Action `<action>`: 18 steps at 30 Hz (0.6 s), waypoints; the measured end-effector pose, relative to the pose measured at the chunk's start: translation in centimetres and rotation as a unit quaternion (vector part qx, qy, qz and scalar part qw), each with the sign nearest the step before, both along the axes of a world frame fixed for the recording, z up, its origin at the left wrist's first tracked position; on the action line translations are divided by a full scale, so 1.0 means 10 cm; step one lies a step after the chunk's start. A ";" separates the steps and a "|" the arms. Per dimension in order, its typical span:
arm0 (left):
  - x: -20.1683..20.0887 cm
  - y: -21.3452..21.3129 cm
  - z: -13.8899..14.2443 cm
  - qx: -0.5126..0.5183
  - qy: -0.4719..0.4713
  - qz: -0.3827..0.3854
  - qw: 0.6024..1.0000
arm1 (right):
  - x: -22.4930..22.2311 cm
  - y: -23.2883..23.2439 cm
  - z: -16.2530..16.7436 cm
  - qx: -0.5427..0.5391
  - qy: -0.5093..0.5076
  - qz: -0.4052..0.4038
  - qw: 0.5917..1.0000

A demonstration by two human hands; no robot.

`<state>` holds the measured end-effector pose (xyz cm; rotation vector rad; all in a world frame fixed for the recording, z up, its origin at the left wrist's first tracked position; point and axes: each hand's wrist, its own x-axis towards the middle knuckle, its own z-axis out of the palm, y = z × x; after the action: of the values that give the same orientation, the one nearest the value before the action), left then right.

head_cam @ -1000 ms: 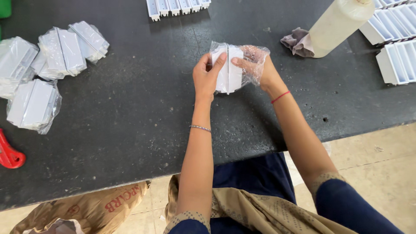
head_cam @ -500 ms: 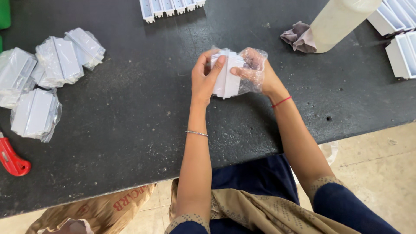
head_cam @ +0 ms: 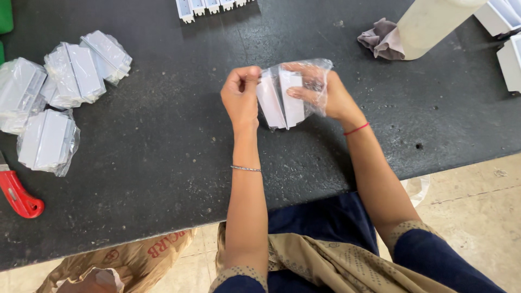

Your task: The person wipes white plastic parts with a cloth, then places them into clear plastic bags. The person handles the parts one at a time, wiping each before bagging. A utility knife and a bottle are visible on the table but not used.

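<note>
1. Your left hand is curled shut, thumb and fingers pinching the upper left edge of the clear bag at the centre of the frame.
2. Your right hand sits inside or behind the bag's film, fingers pressed against the white pieces; how firmly it grips them, you cannot tell through the plastic.
3. The pieces stand between your two hands, long axes running top to bottom with a slight lean. Their lower ends point toward you and sit just above the table, or touch it; which one is not clear.
4. Both hands touch the bundle; the right is the one on the pieces.
5. Bare dark surface lies left, below and right of your hands. The table's near edge runs across the lower frame.
6. Well apart: wrapped packs at upper left, a red handle at left edge, a pale bottle and rag at upper right.
</note>
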<state>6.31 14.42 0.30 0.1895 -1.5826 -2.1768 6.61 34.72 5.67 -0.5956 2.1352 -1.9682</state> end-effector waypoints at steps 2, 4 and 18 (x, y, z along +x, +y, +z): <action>-0.06 -0.11 -0.09 0.021 0.016 0.038 0.999 | -0.05 0.08 -0.03 -0.022 0.002 -0.014 1.000; -0.11 -0.24 -0.18 0.068 0.006 0.032 0.997 | -0.11 0.16 -0.04 -0.075 -0.010 -0.052 0.996; -0.13 -0.40 -0.38 0.216 -0.079 -0.003 0.973 | -0.39 0.55 -0.53 -0.022 0.195 -0.336 0.921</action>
<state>5.03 10.39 -3.49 0.5011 -1.1599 -2.5404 2.68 40.20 0.36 -0.2872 2.8351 -2.3908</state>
